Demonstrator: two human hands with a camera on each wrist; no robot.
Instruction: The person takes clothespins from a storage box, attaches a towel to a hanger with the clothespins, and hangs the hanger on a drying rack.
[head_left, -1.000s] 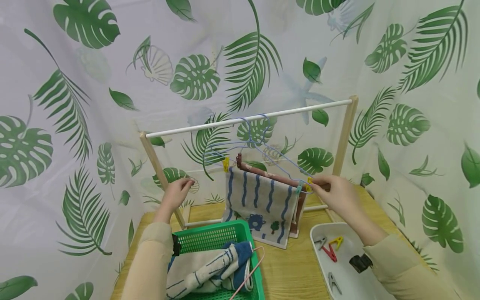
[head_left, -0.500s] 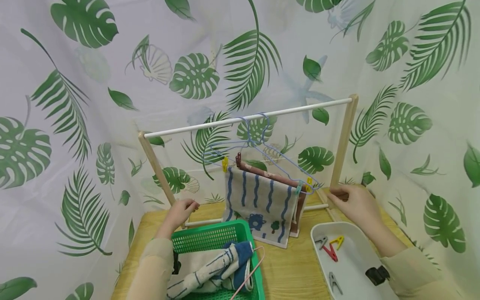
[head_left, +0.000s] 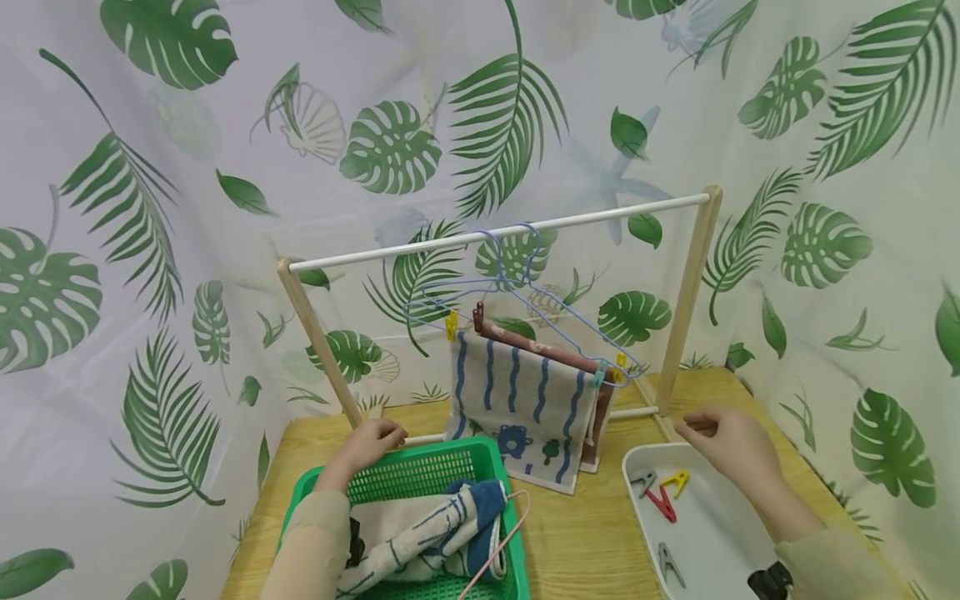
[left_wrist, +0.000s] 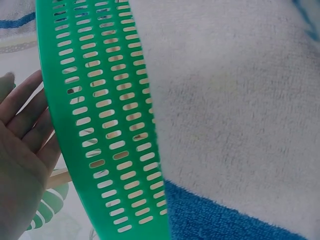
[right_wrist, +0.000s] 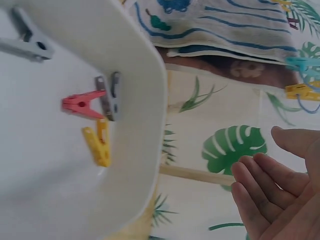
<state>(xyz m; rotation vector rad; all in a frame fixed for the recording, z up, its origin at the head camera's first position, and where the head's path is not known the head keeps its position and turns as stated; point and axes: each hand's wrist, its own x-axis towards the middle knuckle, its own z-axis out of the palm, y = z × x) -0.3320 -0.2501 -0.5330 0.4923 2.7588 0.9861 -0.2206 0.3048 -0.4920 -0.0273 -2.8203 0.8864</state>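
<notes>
My left hand (head_left: 367, 443) is over the far left rim of the green basket (head_left: 427, 454), fingers relaxed, holding nothing. In the left wrist view its fingers lie beside the basket wall (left_wrist: 105, 125). My right hand (head_left: 731, 446) hovers above the far right of the white tray (head_left: 637, 457), with fingers loosely bent and nothing in them. A white towel with blue wavy stripes (head_left: 517, 400) hangs from a blue hanger (head_left: 457, 287), held by a yellow clothespin (head_left: 451, 326) and a teal clothespin (head_left: 599, 373). Behind it hangs a brown towel (head_left: 540, 348), with a yellow clothespin (head_left: 620, 367) at its right end.
A wooden rack with a white rod (head_left: 615, 217) stands on the table (head_left: 570, 533). In the basket lie a crumpled blue-and-white towel (head_left: 420, 542) and a pink hanger (head_left: 498, 546). The tray holds a red clothespin (head_left: 662, 503), a yellow clothespin (head_left: 677, 481) and grey ones.
My right hand has let go of the yellow clothespin at the hangers' right end and moved right and down towards the tray. My left hand has lowered to the basket rim.
</notes>
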